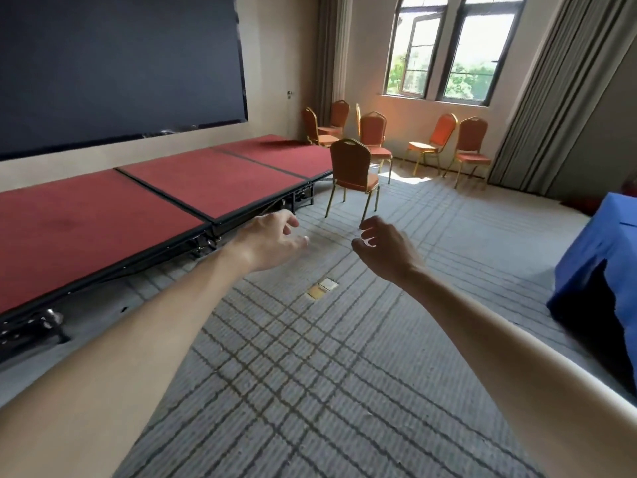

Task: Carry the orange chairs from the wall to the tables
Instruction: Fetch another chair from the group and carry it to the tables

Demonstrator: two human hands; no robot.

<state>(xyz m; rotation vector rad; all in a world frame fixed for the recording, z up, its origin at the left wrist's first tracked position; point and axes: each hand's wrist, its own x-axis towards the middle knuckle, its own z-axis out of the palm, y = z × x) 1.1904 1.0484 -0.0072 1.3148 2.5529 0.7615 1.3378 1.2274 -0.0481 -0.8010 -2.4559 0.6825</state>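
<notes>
Several orange chairs with gold metal frames stand at the far end of the room under the window. The nearest orange chair [351, 169] stands apart from the rest on the carpet, its back turned to me. Others sit by the wall, such as one [374, 136] just behind it and one [470, 146] at the right. Both my arms reach forward over the carpet. My left hand [275, 239] and my right hand [386, 250] hang in the air short of the nearest chair, fingers loosely curled and holding nothing.
A low red stage [144, 198] with black edges runs along the left wall under a dark screen [117, 63]. A table under a blue cloth [606, 257] stands at the right edge. A small floor box [322, 288] sits in the patterned carpet ahead.
</notes>
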